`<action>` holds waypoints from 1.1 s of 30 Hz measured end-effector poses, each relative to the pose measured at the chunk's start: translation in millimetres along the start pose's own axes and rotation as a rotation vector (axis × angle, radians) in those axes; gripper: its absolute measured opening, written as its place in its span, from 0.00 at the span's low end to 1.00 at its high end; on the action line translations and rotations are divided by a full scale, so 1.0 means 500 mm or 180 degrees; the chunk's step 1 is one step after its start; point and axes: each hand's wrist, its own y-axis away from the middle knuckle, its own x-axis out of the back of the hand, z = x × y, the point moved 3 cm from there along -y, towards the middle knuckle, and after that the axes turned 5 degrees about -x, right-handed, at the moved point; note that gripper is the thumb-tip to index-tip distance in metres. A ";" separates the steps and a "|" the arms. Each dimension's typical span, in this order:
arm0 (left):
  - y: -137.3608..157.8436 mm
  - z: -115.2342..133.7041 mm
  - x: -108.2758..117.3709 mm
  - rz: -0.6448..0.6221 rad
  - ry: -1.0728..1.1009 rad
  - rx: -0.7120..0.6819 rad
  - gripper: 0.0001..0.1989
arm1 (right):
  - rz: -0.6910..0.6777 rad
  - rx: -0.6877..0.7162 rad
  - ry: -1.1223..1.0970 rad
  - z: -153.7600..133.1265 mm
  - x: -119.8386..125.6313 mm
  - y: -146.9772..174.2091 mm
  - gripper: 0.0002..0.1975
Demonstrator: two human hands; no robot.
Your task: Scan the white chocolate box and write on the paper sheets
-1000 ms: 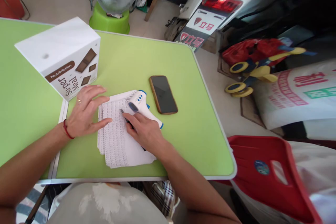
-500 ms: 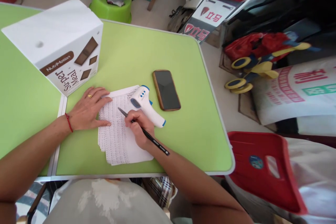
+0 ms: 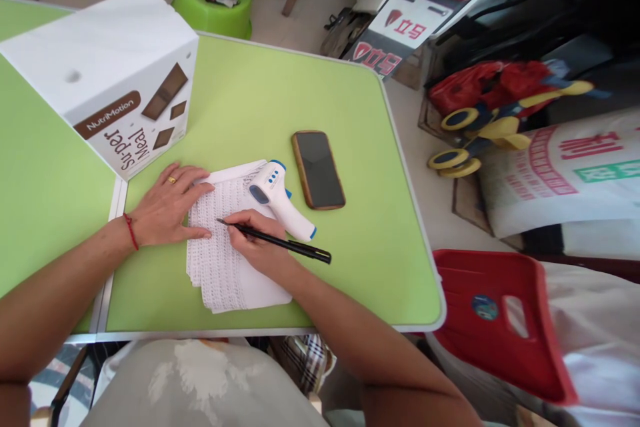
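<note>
Biggest thing here is the green worktop (image 3: 360, 267), with a white NutriMotion carton (image 3: 133, 47) standing on it over to the left. Near the front edge lies a stack of handwritten sheets (image 3: 220, 287). The left hand (image 3: 167, 208) was hovering at their edge a second ago; now it's down flat, fingers a bit spread, holding nothing, so I'd guess the paper's being kept steady. The right hand (image 3: 257, 247) is over the sheets, narrow grip round a black pen (image 3: 305, 250). An infrared thermometer (image 3: 283, 203) lies across the stack's top right part, with a smartphone (image 3: 319, 170) just beside it. Half a second back the pen's tail pointed down over the wrist; now it's swung up and out below the thermometer's handle, tip among the written columns. Reads to me like it's lined up on one spot.

Can't make out: the carton's left corner hits the frame edge, the thermometer covers some paper, the characters are too tiny to read, and no idea if the tip's actually touching.
</note>
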 end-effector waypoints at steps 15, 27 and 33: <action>-0.002 0.001 0.001 -0.0032 0.0047 0.0046 0.34 | -0.0053 0.0429 0.0511 -0.008 0.000 0.001 0.08; 0.000 -0.002 -0.002 -0.0036 -0.0024 0.0012 0.35 | 0.0096 0.0385 0.0428 -0.012 0.005 -0.001 0.08; 0.001 -0.004 -0.003 -0.0020 -0.0039 -0.0012 0.36 | -0.0042 0.0502 0.0425 -0.008 0.005 -0.002 0.08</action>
